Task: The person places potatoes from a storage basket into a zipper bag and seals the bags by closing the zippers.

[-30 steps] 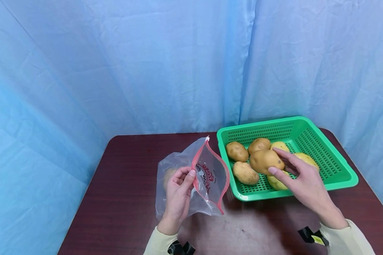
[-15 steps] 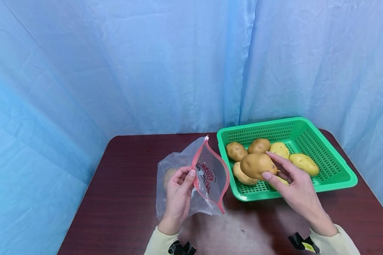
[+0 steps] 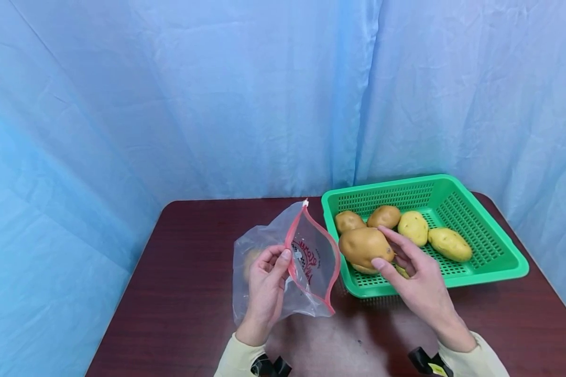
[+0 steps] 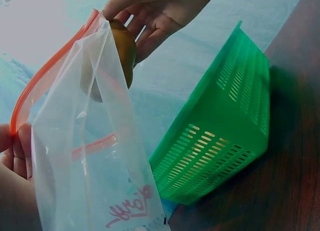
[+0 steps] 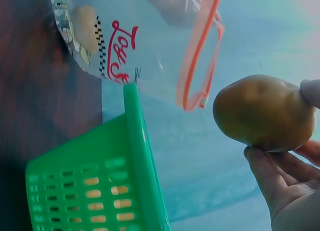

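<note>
My left hand (image 3: 265, 293) pinches the red zip edge of a clear plastic bag (image 3: 294, 301), whose mouth gapes toward the right. Inside the bag a potato (image 5: 85, 28) shows low down in the right wrist view. Between thumb and fingers my right hand (image 3: 417, 283) grips a brown potato (image 3: 364, 247) above the left side of the green basket (image 3: 495, 274). This held potato (image 5: 265, 112) is apart from the bag's mouth in the right wrist view. In the left wrist view it shows partly behind the bag (image 4: 60, 156).
Several other potatoes lie in the basket, among them a brown one (image 3: 384, 216) at the back and yellow ones (image 3: 450, 244) toward the middle. The dark red table (image 3: 179, 272) carries bag and basket. A blue curtain (image 3: 264, 104) hangs behind the table.
My right hand has moved left with the brown potato, from the basket's middle toward the bag. The yellow potatoes have come into fuller view. My left hand and the bag have barely shifted.
</note>
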`<state>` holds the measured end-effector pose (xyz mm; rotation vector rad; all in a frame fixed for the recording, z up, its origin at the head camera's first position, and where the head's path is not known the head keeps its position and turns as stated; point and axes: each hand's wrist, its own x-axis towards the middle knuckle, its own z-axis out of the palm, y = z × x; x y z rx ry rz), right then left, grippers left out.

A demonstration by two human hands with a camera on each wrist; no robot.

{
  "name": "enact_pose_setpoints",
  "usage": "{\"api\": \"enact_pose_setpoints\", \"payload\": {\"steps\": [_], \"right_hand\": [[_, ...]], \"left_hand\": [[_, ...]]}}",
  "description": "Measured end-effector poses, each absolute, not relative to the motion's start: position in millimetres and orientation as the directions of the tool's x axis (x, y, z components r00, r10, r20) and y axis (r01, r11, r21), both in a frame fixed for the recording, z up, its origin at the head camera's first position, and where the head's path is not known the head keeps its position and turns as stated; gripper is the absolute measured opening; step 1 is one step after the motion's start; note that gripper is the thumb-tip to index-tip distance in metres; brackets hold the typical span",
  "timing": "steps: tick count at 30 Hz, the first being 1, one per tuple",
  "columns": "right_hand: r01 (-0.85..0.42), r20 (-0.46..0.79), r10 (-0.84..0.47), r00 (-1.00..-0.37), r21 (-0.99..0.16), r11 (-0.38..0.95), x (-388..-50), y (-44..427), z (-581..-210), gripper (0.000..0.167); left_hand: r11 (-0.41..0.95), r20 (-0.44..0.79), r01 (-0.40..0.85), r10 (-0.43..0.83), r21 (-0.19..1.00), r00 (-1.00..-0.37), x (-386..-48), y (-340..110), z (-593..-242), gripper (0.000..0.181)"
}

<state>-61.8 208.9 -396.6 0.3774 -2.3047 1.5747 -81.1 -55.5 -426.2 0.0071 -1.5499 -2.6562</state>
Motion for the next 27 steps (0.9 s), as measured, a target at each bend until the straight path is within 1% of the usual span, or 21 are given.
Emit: {"api": "enact_pose_setpoints", "payload": {"steps": [7,11,18,23,27], "right_hand": [[-0.432,0.436,-0.055,-0.898,-0.856,0.283,-64,196,-399,0.061],[-0.446,0.444,-0.072,-0.893,-0.853,0.270,-64,187,-402,0.062],[-0.469,0.464,-0.090,-0.881,-0.834,0.292,-67,170,-408,0.063],[-0.461,0.453,-0.099,-0.886,-0.835,0.302,-69,162,-412,0.062],[-0.460,0.452,-0.113,-0.885,-0.810,0.363,-72,158,-417,0.061]], "left_hand": [[-0.495,0.031,0.055,-0.058,0.867,-0.998,-82,-53,-425,0.011],[-0.502,0.032,0.056,-0.055,0.863,-0.998,-82,-52,-424,0.010],[-0.524,0.017,0.046,-0.061,0.850,-0.998,-82,-49,-424,0.012],[-0.539,0.019,0.047,-0.058,0.841,-0.998,-83,-47,-425,0.013],[-0.543,0.023,0.050,-0.056,0.838,-0.998,-83,-46,-426,0.011]]}}
